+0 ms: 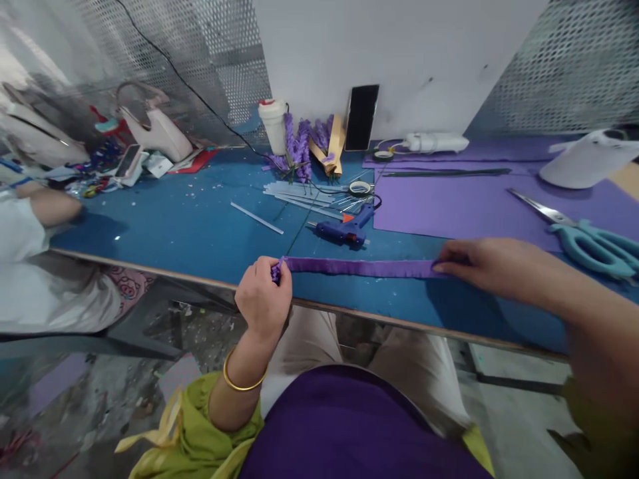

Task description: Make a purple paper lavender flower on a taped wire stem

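Note:
A long purple strip (359,267), of paper or foam sheet, is stretched level between my hands over the front of the blue table. My left hand (264,293) is closed in a fist around its left end, where a small bunched purple piece pokes out between thumb and fingers. At the other end, my right hand (474,266) pinches the strip between thumb and fingertips. Just beyond the strip lies a blue glue gun (344,229) with an orange trigger. Clear glue sticks (299,193) are spread behind it, with one stick (257,218) lying apart.
Purple sheets (424,203) cover the table's right side, with large teal-handled scissors (589,243) on top. Purple flower bunches (299,150), a white cup (273,126) and an upright phone (362,118) stand at the back. Another person's arm (50,203) rests at far left.

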The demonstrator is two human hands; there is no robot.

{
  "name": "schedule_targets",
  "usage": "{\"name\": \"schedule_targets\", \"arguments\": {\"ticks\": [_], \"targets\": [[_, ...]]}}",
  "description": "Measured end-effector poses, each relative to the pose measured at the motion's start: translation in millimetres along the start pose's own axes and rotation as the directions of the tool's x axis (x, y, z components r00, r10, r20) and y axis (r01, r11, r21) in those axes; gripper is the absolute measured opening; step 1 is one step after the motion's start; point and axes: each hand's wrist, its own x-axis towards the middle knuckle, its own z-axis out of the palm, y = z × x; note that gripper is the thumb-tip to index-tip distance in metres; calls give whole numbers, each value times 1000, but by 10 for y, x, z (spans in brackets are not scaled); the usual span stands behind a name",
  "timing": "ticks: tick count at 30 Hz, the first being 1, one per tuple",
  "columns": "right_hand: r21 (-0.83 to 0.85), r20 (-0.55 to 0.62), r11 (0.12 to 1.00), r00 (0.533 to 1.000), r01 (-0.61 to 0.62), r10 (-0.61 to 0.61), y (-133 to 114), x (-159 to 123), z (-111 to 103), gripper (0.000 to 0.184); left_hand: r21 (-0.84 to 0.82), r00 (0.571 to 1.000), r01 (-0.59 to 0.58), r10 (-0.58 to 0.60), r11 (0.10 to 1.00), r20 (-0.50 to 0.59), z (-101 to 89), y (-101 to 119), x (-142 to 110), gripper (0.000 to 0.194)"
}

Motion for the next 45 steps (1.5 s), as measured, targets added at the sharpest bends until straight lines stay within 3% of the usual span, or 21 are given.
{"name": "schedule_targets", "arguments": {"ticks": [3,4,6,8,11,14,19,25,28,31,36,45], "targets": [[-186,-55,982,997,42,-53,-138,92,-48,23,12,999,-33,33,999,3,-2,-6,11,11],[-195,-138,978,985,74,-102,-210,142,-74,25,13,999,-40,40,999,4,-6,-3,15,11],[-146,-293,973,931,181,-217,-367,289,-109,28,15,999,-49,49,999,11,-13,5,25,11],[-174,-390,924,837,341,-382,-507,488,-102,32,17,997,-67,66,998,26,-16,10,36,10],[-246,-356,791,707,561,-612,-631,809,-25,41,2,996,-77,77,997,43,-15,6,48,7],[-268,-246,686,641,676,-727,-662,1050,52,48,-43,995,-72,75,996,62,-15,-7,53,7],[-279,-169,671,653,687,-739,-654,1206,78,46,-118,992,-81,91,990,83,-30,-33,50,11],[-125,-302,722,667,681,-681,-622,1077,-13,28,-114,992,-94,102,989,68,-5,-54,34,15],[118,-378,654,643,747,-666,-633,957,-105,26,-91,993,-101,106,991,48,27,-54,35,16],[292,-358,540,614,789,-704,-721,841,-154,22,-94,993,-104,108,990,41,44,-52,34,18],[312,-222,544,616,779,-755,-954,724,-89,15,-118,994,-95,99,989,36,51,-58,17,19],[446,-274,486,631,752,-726,-1056,763,81,29,-157,995,-79,87,984,47,66,-59,26,18]]}}
